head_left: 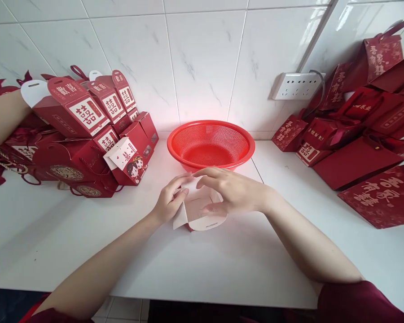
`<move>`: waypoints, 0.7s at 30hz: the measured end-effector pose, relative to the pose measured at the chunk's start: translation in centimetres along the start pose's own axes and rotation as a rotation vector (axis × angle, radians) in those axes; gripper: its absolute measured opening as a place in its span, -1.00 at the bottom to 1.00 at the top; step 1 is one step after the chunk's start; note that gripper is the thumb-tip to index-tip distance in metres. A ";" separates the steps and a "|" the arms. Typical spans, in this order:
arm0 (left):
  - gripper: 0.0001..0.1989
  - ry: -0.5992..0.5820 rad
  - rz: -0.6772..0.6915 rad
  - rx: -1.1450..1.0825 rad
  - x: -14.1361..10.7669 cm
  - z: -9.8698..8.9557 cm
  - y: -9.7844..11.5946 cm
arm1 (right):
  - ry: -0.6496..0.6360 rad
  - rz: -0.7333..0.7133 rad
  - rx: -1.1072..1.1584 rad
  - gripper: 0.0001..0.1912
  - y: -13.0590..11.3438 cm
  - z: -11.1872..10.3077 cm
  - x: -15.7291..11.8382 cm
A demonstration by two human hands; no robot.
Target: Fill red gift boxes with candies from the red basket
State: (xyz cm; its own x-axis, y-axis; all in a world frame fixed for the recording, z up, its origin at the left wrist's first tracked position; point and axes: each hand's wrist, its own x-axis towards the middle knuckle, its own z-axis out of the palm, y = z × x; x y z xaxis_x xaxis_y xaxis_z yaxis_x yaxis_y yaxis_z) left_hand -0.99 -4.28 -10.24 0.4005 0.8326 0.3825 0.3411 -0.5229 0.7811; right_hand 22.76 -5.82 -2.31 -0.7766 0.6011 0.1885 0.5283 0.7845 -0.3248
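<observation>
A small open gift box [197, 208], white inside and red outside, stands on the white table with its flaps spread. My left hand [171, 197] grips the box's left wall, thumb on the near side and fingers behind. Over the box's opening, my right hand [227, 188] is curved with thumb and fingers apart; its thumb is inside the opening and its fingertips are near the far flap. Some of that far flap is hidden by my fingers. Just behind my hands sits a red plastic basket [245, 154] with mesh sides.
Several red gift boxes [87, 114] are stacked at the left, where another person's forearm [5, 116] reaches in. More red boxes and bags [357, 157] are piled at the right. A power strip [296, 86] hangs on the tiled wall. The table's front edge [202, 303] is nearest me.
</observation>
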 end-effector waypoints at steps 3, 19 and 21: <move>-0.64 -0.026 -0.050 -0.120 -0.1 0.5 -0.6 | -0.114 -0.053 0.130 -0.17 0.9 1.0 0.3; -0.60 -0.113 -0.191 -0.214 -0.4 0.8 -1.6 | -0.186 0.186 0.057 0.10 -0.8 3.0 1.2; -0.59 -0.122 -0.186 -0.209 -0.5 0.9 -2.0 | -0.176 0.167 0.018 0.09 -0.9 3.2 1.3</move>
State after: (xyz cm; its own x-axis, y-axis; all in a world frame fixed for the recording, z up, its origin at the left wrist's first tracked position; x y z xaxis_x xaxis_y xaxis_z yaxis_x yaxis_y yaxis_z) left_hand -1.12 -3.84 -12.40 0.4508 0.8760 0.1714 0.2406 -0.3041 0.9217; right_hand 20.18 -6.19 -4.73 -0.7278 0.6850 -0.0334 0.6493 0.6726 -0.3551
